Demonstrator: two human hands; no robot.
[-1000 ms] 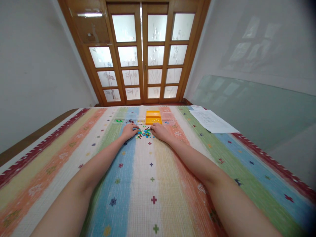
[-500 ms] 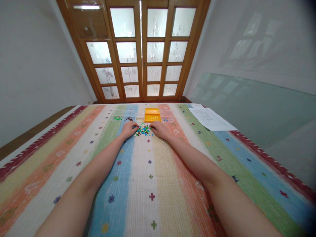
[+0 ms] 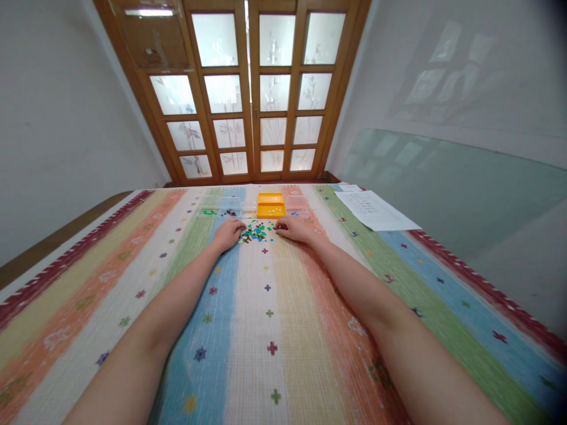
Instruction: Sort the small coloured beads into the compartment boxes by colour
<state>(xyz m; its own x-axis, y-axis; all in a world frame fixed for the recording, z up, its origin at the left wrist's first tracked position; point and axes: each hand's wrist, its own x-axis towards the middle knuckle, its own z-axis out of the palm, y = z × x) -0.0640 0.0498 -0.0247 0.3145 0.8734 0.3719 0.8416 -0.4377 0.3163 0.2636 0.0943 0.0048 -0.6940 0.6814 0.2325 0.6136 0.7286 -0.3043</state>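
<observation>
Both arms reach straight out to the middle of the frame, where the left hand point(image 3: 228, 232) and right hand point(image 3: 294, 228) lie palm down on each side of the pile of colored bits point(image 3: 257, 231), too small to tell if fingers pinch any.

Right hand point(image 3: 296, 228) edged rightward; fingers point(image 3: 280, 224) now at far-right edge of pile of coloured pieces point(image 3: 256, 232), nearer orange tray point(image 3: 271, 206).

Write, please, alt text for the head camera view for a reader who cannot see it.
A person's left hand and right hand rest at either side of a pile of small coloured pieces on a striped cloth. An orange tray sits beyond it; a paper sheet lies farther right.
</observation>
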